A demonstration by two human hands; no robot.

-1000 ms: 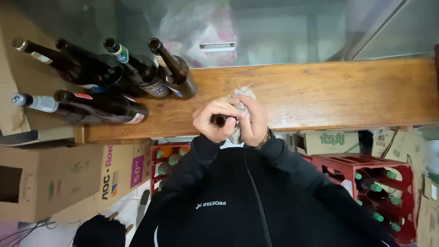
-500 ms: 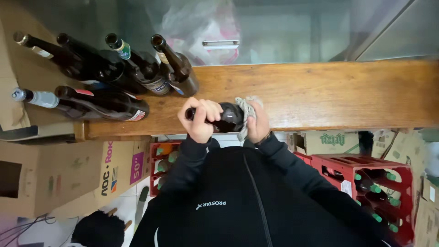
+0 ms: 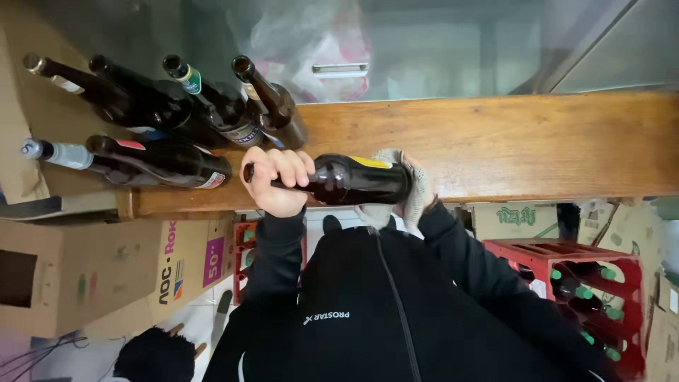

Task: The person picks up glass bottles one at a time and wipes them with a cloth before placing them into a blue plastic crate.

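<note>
A long wooden counter (image 3: 509, 145) runs across the scene from left to right, with a glass panel (image 3: 438, 49) behind it on the far side. Below the counter on the left stands a large cardboard box (image 3: 85, 276); on the right stands a red bottle crate (image 3: 573, 272) holding green-capped bottles. A group of six dark bottles (image 3: 155, 127) stands on the left part of the counter, close together, necks leaning toward the left of the frame.

The person, in a black zipped jacket (image 3: 382, 311), holds a dark glass bottle (image 3: 353, 180) on its side over the near edge of the counter, neck pointing left, a yellow label on its far side. The left hand (image 3: 277, 180) is closed around the neck, fingers wrapped fully over it. The right hand (image 3: 417, 191) grips the base end through a pale cloth (image 3: 396, 194); its fingers curl around the bottle, though the cloth hides most of them. The bottle lies just right of the standing group, not touching it.
</note>
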